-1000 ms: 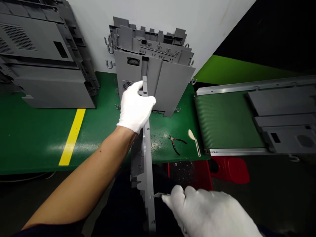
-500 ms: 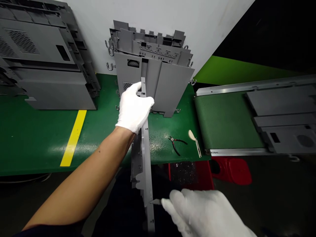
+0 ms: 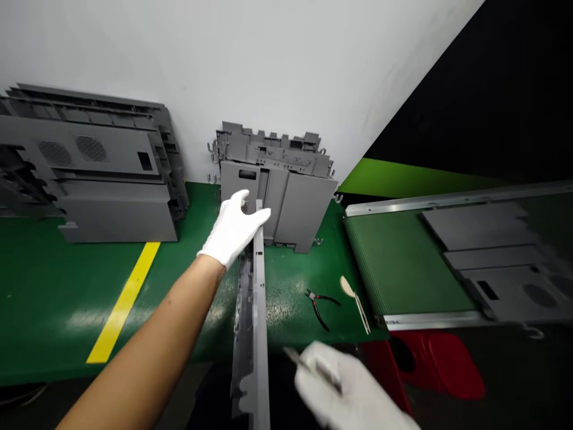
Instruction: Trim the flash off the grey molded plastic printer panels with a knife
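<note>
A long grey plastic panel (image 3: 260,310) stands edge-on in front of me, its near end below the table edge. My left hand (image 3: 233,230), in a white glove, holds its far end, the thumb lying across the narrow edge and the index finger raised apart. In my gloved right hand (image 3: 344,382) is a small knife (image 3: 293,356), its blade pointing up and left. That hand is blurred and stays to the right of the panel, the blade not touching it.
More grey panels (image 3: 308,203) lean against the white wall, with another stack (image 3: 116,209) at left. Red-handled nippers (image 3: 319,310) and a beige spoon-shaped tool (image 3: 347,288) lie on the green table (image 3: 201,322). At right, a conveyor (image 3: 403,263) carries a grey panel (image 3: 483,227). Red bins (image 3: 452,364) stand below.
My view has tilted up, so the table sits lower. The knife has come off the panel's edge and moved away from me. My left hand's fingers have spread wider at the far end.
</note>
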`<state>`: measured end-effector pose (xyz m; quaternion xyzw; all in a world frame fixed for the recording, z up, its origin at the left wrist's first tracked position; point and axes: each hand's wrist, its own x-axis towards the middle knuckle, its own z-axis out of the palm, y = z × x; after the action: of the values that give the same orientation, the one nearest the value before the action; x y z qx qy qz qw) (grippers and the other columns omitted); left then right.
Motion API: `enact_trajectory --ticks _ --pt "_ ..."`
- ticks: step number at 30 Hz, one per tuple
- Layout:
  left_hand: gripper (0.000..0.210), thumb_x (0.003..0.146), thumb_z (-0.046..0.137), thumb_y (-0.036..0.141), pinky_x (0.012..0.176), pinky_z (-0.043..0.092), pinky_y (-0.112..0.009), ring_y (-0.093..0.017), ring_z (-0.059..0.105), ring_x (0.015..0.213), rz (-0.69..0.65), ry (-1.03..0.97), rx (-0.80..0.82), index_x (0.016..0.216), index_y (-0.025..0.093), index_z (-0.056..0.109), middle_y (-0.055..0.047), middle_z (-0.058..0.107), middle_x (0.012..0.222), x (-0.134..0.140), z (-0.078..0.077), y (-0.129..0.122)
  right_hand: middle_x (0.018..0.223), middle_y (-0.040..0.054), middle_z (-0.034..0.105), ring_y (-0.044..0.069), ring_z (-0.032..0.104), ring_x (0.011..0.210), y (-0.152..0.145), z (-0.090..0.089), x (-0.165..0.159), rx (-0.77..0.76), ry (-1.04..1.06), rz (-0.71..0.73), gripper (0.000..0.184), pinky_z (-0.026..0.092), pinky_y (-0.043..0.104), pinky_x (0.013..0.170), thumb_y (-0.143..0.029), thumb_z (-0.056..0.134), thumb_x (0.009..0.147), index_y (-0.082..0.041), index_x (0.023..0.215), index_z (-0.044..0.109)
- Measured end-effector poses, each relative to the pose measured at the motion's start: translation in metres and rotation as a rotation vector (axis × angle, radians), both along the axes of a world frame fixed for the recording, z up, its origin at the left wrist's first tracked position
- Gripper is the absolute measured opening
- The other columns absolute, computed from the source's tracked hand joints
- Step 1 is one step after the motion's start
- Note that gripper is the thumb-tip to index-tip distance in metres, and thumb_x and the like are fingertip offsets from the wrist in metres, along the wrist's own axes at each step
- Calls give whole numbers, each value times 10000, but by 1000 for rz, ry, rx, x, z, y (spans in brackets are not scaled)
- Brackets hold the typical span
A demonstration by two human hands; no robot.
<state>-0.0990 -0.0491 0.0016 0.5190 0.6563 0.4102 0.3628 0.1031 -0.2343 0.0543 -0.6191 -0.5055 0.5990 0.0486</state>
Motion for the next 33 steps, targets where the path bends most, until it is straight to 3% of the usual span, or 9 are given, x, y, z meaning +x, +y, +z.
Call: enact_trajectory --ticks 2,4,6,11,18,25,33 --pt "476 770 698 397 1070 430 -447 -313 567 1223 -166 -95 22 1217 236 669 -98 633 1323 -12 3 14 606 -42 441 133 428 589 26 -3 10 212 128 8 440 376 264 584 -568 389 1000 -230 743 504" --pt "232 815 638 369 1025 451 -393 -277 616 1109 -349 -239 60 940 198 731 -81 711 1114 -18 3 24 628 -40 435 134 424 607 59 -4 10 426 93 66 485 378 269 611 -574 319 1030 -227 746 503" --pt "280 874 570 420 959 467 -367 -245 631 975 -440 -334 96 769 192 695 -65 714 937 -20 0 27 634 -39 440 133 407 595 94 -4 0 615 -70 183 493 352 271 599 -553 312 1042 -226 717 488" --pt "404 907 512 551 827 467 -345 -209 594 818 -383 -380 80 745 205 645 -33 675 831 -23 -8 22 620 -31 536 129 439 537 149 -7 -34 912 -577 423 524 267 267 539 -576 272 1043 -236 785 576" --pt "412 916 482 543 836 445 -338 -219 575 853 -374 -335 97 718 212 627 -41 664 840 -28 2 17 635 15 632 163 588 556 150 10 -59 1021 -961 556 583 281 268 522 -550 210 1053 -225 845 647" --pt "380 916 504 495 852 437 -329 -203 583 826 -375 -340 119 690 216 627 -30 673 825 -24 2 18 588 25 628 181 596 543 144 20 -61 1018 -996 605 563 339 278 558 -525 251 1052 -213 821 659" --pt "378 908 514 487 825 434 -333 -196 580 803 -376 -349 114 685 209 638 -28 673 818 -22 0 20 587 53 622 198 595 540 140 21 -59 1002 -1025 624 658 350 299 568 -531 157 1057 -200 823 675"
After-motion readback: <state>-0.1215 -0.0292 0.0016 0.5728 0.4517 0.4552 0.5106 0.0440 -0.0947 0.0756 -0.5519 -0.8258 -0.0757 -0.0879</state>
